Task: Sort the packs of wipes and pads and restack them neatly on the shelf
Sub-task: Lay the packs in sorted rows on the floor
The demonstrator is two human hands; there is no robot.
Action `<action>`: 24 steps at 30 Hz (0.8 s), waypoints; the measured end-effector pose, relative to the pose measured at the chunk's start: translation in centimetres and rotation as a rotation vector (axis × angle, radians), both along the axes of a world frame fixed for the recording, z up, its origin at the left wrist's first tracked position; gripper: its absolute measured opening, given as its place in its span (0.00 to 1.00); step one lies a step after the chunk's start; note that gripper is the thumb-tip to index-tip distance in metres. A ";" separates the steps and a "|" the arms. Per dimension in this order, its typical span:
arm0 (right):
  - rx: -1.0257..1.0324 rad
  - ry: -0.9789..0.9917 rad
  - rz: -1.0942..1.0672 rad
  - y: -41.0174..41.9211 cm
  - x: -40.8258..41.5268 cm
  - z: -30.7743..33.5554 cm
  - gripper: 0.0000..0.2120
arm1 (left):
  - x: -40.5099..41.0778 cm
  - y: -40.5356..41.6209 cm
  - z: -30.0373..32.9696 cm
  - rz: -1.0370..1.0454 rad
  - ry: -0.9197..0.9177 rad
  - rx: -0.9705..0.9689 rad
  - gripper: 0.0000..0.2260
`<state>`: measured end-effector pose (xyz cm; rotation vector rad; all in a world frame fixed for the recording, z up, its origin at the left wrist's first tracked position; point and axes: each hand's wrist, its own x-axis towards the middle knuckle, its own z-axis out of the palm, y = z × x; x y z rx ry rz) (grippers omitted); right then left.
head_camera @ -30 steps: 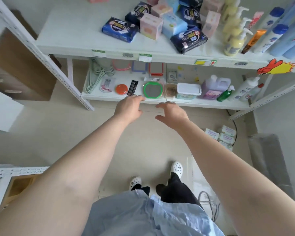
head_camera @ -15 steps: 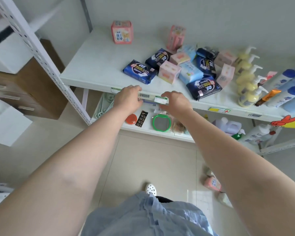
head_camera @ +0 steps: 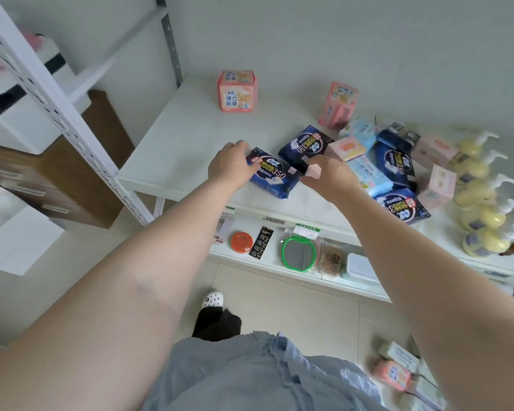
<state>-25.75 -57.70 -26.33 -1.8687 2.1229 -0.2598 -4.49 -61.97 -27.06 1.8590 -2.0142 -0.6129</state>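
On the shelf [head_camera: 172, 149], front edge: a dark blue pad pack [head_camera: 275, 176] lies flat, between both hands.
Left hand [head_camera: 230, 167]: fingers curl over the pack's left end and grip it; fingertips are hidden behind the pack.
Right hand [head_camera: 324, 176]: rests at the pack's right end beside a small pink tab [head_camera: 313, 171]; whether it pinches the tab, I cannot tell.
Reason for hold: judged a two-ended grasp to lift the soft pack level.
Pile to the right of the grip: second dark blue pack [head_camera: 304, 145], light blue packs [head_camera: 368, 173], pink packs [head_camera: 435, 183], all unsorted.
Bare shelf to the left of the grip: likely stacking room.
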 end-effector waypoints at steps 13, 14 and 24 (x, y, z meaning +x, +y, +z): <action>-0.029 -0.117 -0.340 -15.9 0.3 -1.1 0.25 | 5.6 -18.9 0.2 0.041 0.079 0.064 0.26; -0.043 -0.148 -0.391 -16.7 -0.4 -1.3 0.27 | 5.7 -19.9 -0.2 0.042 0.099 0.062 0.27; -0.246 -0.308 -0.863 -27.0 -8.5 -5.7 0.41 | 4.6 -30.5 -6.0 0.321 0.490 0.125 0.35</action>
